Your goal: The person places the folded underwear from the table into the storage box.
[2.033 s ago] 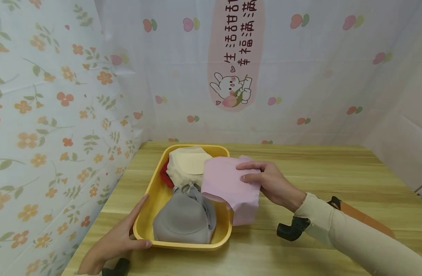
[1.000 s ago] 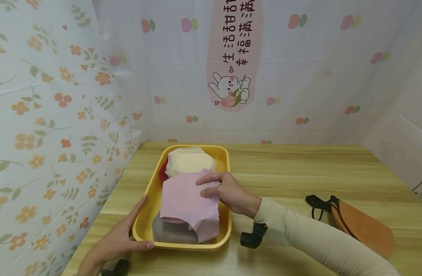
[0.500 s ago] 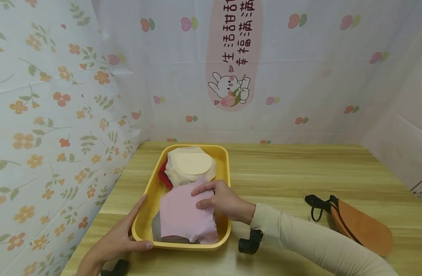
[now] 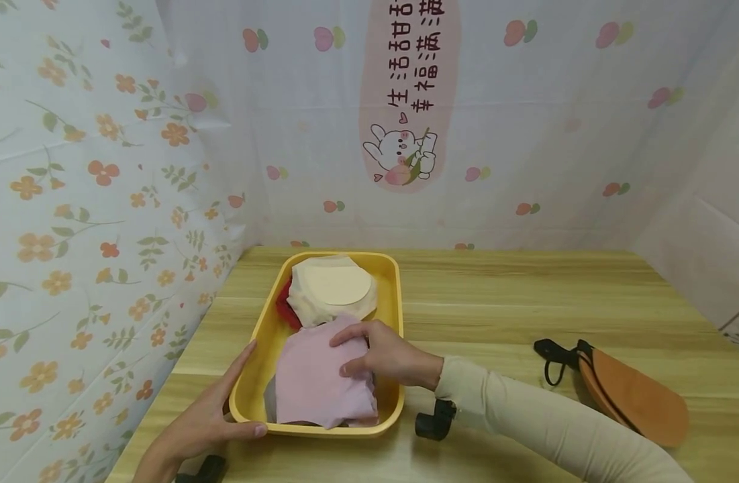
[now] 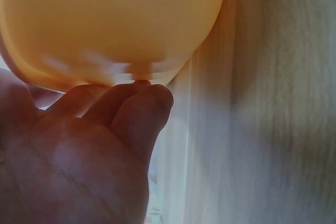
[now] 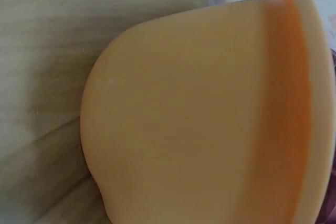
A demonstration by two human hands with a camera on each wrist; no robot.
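Observation:
A pair of pink underpants [image 4: 321,376] lies in the front part of a yellow plastic basin [image 4: 396,285]. My right hand [image 4: 390,355] holds the underpants near their right side, with index finger and thumb showing on top. The other fingers are hidden. Under the pink cloth a sliver of a grey bra [image 4: 270,401] shows. Behind it lie cream underpants [image 4: 335,285] and a piece of red cloth [image 4: 286,307]. At the front left corner, my left hand [image 4: 203,412] grips the basin, thumb at the front rim and fingers against the outer left wall [image 5: 115,24].
An orange flat object [image 4: 637,396] with a black strap lies at the right of the wood-grain table [image 4: 496,295]. A floral cloth [image 4: 103,235] hangs along the left, and a printed cloth [image 4: 496,134] covers the back.
My right hand has carried the pink underpants leftward from the basin's right edge and down over the grey bra, then shifted slightly further left. My left hand has stayed at the basin's corner.

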